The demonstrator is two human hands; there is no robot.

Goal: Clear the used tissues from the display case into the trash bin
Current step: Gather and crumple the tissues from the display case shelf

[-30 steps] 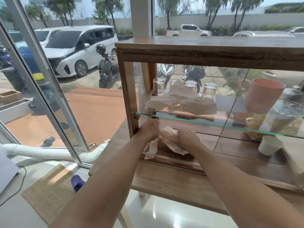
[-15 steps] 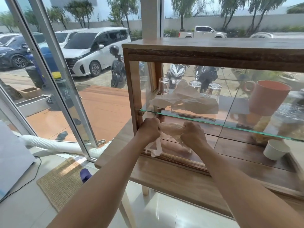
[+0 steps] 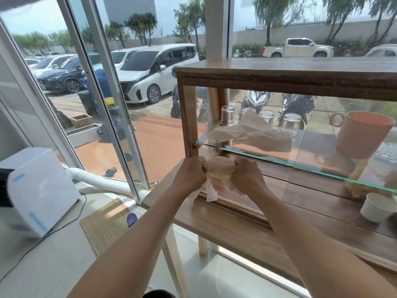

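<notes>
Both hands are closed into fists around one bunch of used tissue [image 3: 218, 167]. The left hand [image 3: 190, 176] squeezes the left end, and the right hand [image 3: 247, 175] squeezes the right end. The bunch sits between them, in front of the lower part of the wooden display case [image 3: 279, 80]. A thin strip of tissue hangs down under the left hand.

More crumpled tissues [image 3: 253, 135] lie on the glass shelf [image 3: 311, 166] above the hands, beside some upside-down glasses [image 3: 291, 123]. A pink cup [image 3: 363, 134] stands farther right on that shelf. A white paper cup [image 3: 376, 207] sits on the tabletop [image 3: 236, 231].

No words or labels can be read.
</notes>
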